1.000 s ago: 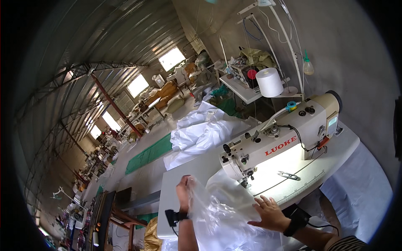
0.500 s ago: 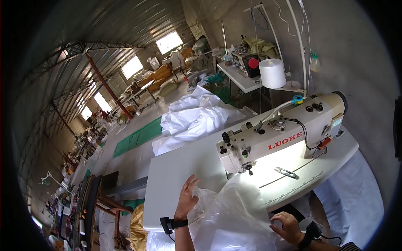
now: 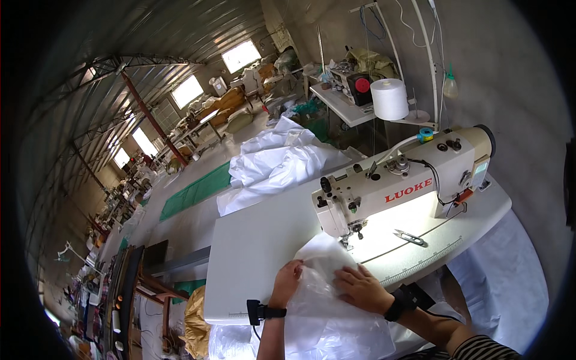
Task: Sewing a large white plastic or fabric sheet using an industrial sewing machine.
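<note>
A thin white translucent fabric sheet [image 3: 327, 300] lies on the white sewing table [image 3: 252, 252], its far corner close to the needle of the cream sewing machine [image 3: 402, 186]. My left hand [image 3: 287, 283] grips the sheet's left edge. Flat on top of the sheet, my right hand [image 3: 360, 288] presses it down just in front of the machine's presser foot [image 3: 348, 240]. Both wrists wear black bands.
Small snips [image 3: 411, 237] lie on the table under the machine arm. A heap of white fabric [image 3: 282, 165] sits beyond the table's far edge. A large white thread cone [image 3: 389, 99] stands behind the machine. More white cloth [image 3: 504, 288] hangs at the right. Other workstations line the hall at left.
The sheet was lifted and bunched in both hands; now it lies flatter on the table, nearer the needle. My right hand moved up onto it, and my left hand slid to its edge.
</note>
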### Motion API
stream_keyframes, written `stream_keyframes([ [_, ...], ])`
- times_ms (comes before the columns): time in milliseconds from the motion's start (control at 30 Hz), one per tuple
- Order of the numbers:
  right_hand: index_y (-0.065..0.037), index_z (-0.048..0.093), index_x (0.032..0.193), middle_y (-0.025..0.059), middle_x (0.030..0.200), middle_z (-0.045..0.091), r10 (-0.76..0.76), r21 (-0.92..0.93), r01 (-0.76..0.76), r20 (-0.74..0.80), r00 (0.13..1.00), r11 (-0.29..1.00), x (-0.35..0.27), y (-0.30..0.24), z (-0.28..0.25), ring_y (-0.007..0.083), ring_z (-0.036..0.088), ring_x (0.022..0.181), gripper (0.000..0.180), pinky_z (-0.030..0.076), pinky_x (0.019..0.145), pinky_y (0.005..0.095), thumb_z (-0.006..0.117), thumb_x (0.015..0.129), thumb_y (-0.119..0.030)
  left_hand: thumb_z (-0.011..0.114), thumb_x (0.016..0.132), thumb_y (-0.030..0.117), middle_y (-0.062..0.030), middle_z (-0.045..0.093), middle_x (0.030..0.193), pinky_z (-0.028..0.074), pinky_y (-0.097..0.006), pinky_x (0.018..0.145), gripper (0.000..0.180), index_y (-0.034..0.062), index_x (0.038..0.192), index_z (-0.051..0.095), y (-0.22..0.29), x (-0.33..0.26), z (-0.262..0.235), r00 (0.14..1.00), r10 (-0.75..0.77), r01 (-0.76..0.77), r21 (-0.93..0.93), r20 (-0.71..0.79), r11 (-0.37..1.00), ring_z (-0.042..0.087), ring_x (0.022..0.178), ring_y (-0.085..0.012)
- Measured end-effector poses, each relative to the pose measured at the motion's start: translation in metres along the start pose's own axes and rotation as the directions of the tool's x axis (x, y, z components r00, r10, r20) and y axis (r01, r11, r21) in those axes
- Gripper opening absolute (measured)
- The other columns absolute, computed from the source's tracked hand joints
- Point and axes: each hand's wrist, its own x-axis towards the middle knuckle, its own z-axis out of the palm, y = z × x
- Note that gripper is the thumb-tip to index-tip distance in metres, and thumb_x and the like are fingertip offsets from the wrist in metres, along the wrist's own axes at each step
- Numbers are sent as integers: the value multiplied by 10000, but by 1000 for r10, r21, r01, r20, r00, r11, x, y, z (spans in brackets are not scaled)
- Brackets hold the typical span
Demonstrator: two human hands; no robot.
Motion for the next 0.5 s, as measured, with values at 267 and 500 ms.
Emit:
stream_keyframes([
  [267,-74,565,1256,95,1309,577,198,178,-193,-10,980,965,-53,-21,-60,285,528,1239,509,388,1050,418,639,892,-421,609,865,-38,-66,689,1033,506,-276,793,176,-9,1032,657,6,-3,-37,995,-82,67,-238,-56,969,657,891,-159],
  [500,-27,630,1118,106,1059,691,138,311,-109,-75,988,944,-18,-30,-31,243,648,1044,398,478,920,399,620,936,-381,505,876,-132,-97,678,966,490,-254,814,230,-19,1054,599,147,-20,-103,991,79,-126,-587,-106,799,655,898,-149],
])
